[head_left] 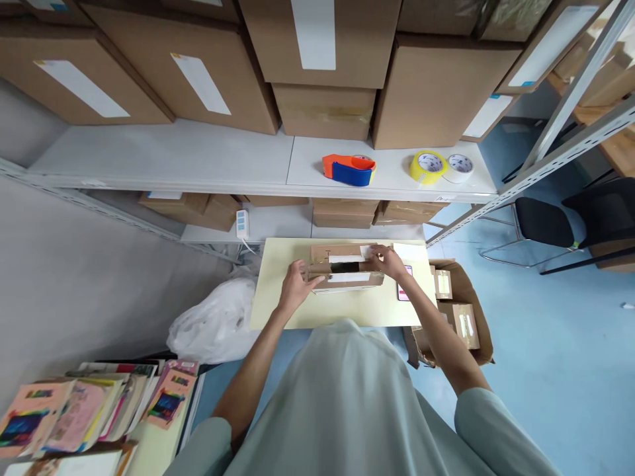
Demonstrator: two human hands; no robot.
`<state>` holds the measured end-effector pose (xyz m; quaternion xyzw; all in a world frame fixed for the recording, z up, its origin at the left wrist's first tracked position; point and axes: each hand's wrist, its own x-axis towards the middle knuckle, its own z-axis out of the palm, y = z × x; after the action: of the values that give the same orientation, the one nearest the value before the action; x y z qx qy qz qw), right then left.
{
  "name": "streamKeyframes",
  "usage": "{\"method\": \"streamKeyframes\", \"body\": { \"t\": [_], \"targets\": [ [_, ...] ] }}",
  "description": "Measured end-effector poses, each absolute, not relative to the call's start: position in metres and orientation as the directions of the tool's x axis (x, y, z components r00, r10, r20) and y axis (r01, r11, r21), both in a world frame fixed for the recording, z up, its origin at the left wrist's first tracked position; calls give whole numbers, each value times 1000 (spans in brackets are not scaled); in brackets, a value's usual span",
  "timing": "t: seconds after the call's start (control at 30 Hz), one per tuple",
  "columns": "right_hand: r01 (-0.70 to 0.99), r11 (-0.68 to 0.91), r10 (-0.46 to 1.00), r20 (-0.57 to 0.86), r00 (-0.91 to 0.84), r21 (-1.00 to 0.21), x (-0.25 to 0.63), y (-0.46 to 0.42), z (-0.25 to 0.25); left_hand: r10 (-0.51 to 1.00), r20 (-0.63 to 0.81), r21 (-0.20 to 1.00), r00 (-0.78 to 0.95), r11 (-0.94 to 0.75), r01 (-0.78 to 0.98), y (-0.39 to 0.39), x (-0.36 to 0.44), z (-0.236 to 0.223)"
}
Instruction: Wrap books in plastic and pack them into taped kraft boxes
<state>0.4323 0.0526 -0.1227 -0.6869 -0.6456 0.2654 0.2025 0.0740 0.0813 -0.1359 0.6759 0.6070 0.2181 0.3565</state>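
Note:
A small brown cardboard box [342, 250] lies on the pale yellow table [285, 316], with white strips on its top flaps. Between the flaps runs a dark gap. My left hand [300, 283] grips the left end of the box, its thumb reaching along the near edge. At the other end, my right hand [387, 260] pinches the flap by the far right corner. What lies inside the box cannot be made out. Just right of the box, partly behind my right forearm, rests a phone [405, 291] with a lit pinkish screen.
A shelf [223, 155] ahead carries large cartons, a red-and-blue tape dispenser [350, 170], a yellow tape roll [427, 166] and a white one [459, 168]. An open carton [481, 317] of small boxes stands right; a white plastic bag [213, 320] and stacked books [89, 410] are left.

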Motion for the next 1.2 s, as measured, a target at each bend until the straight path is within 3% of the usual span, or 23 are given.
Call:
{"method": "streamKeyframes", "body": {
  "t": [0.23,0.5,0.83,1.07,1.2],
  "targets": [
    [580,-188,982,-136,133,-792,430,21,-141,963,-195,714,186,9,700,102,89,-153],
    [458,-341,933,-235,273,-821,406,-20,-152,948,-236,694,216,9,719,72,87,-155],
    [453,-323,925,-177,335,-831,403,-43,-148,981,-190,885,-38,188,426,40,84,-169],
    [491,-288,945,-160,286,-822,403,-50,-149,985,-171,885,-33,168,434,27,87,-163],
    [533,-273,954,-155,256,-801,404,-48,-147,994,-102,836,-36,105,539,29,85,-160]
  ]
}}
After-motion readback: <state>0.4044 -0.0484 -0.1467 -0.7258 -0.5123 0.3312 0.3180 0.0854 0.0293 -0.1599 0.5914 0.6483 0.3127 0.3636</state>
